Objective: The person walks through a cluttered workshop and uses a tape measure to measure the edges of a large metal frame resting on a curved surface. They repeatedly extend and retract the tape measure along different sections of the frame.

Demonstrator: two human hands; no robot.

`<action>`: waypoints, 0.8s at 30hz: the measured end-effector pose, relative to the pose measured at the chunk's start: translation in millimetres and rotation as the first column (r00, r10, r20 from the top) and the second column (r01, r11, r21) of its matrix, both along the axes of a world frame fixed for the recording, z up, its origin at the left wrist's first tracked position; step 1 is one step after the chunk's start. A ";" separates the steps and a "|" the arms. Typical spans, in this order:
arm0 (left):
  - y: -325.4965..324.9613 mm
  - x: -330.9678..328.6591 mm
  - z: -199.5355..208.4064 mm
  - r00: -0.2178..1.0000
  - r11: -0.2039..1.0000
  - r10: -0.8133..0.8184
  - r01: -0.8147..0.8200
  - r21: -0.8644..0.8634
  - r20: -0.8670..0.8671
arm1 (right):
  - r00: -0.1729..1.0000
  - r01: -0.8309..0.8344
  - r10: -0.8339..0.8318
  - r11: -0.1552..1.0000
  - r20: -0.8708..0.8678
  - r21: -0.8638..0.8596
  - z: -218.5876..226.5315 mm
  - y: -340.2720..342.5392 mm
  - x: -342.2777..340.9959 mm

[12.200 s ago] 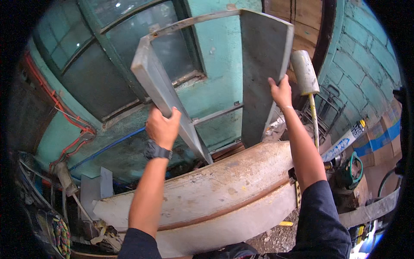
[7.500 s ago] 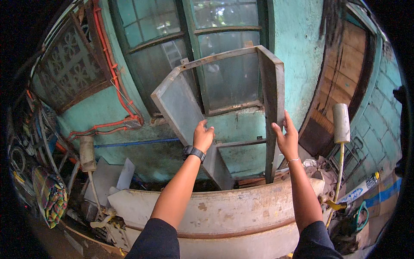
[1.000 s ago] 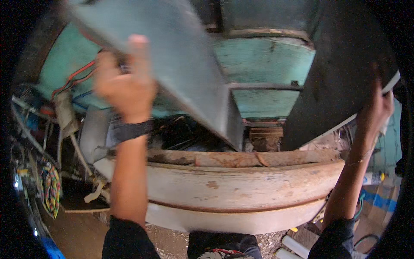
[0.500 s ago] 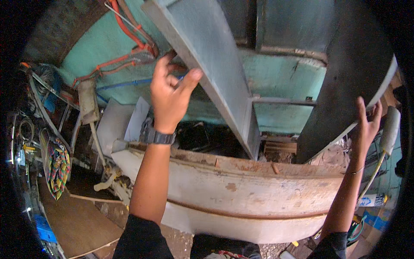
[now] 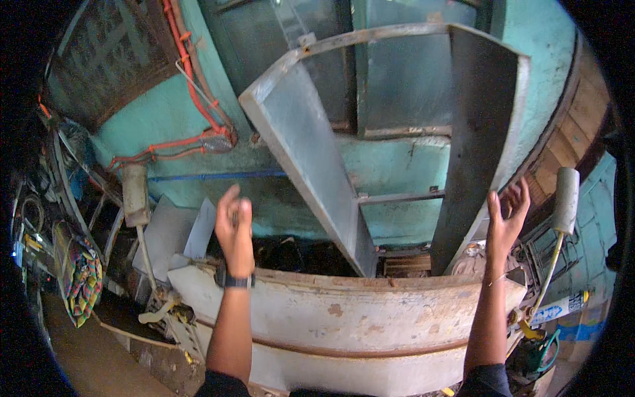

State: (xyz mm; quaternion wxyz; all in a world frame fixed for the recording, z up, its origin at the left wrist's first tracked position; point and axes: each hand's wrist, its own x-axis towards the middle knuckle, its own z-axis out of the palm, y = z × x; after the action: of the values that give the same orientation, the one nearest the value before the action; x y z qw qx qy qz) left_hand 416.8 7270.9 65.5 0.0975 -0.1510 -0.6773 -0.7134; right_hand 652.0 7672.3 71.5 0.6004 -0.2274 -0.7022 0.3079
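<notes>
Grey metal frame (image 5: pixel 311 149) stands behind the pale curved panel (image 5: pixel 377 317), which likely braces it; our left hand (image 5: pixel 235 235) hovers free, fingers loosely parted, our right hand (image 5: pixel 507 226) spread by its edge, contact unclear

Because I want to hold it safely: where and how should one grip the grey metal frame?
Probably by the long near edges of its left panel and right panel together, from the camera side. These edges face the camera and rise above the white curved piece; the crossbars look thin and sit farther back.
</notes>
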 end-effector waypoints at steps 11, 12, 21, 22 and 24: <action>-77.3 253.4 -144.7 0.918 0.979 0.058 0.024 -0.201 0.392 | 0.958 -0.019 0.035 0.998 0.284 -0.057 -113.9 -120.3 160.4; -78.6 275.1 -139.7 0.908 0.978 0.058 0.031 -0.204 0.416 | 0.956 -0.083 0.101 0.994 0.274 -0.076 -119.4 -126.6 166.6; -81.8 398.6 -133.9 0.860 0.882 -0.145 0.336 -0.329 0.489 | 0.782 -0.381 0.423 0.905 0.458 -0.188 -146.1 -215.6 239.9; -80.9 402.8 -130.1 0.861 0.844 -0.164 0.375 -0.383 0.481 | 0.777 -0.367 0.423 0.906 0.466 -0.211 -150.0 -216.8 251.5; -78.7 409.2 -128.1 0.881 0.784 -0.197 0.405 -0.470 0.431 | 0.768 -0.334 0.422 0.906 0.482 -0.260 -162.2 -219.5 276.1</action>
State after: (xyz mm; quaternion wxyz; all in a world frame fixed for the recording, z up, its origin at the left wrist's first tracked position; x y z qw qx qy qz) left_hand 826.0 7192.2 -62.6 -0.1923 -0.1477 -0.8247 -0.5110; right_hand 928.1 7452.8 -90.7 0.2893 -0.2038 -0.8439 0.4033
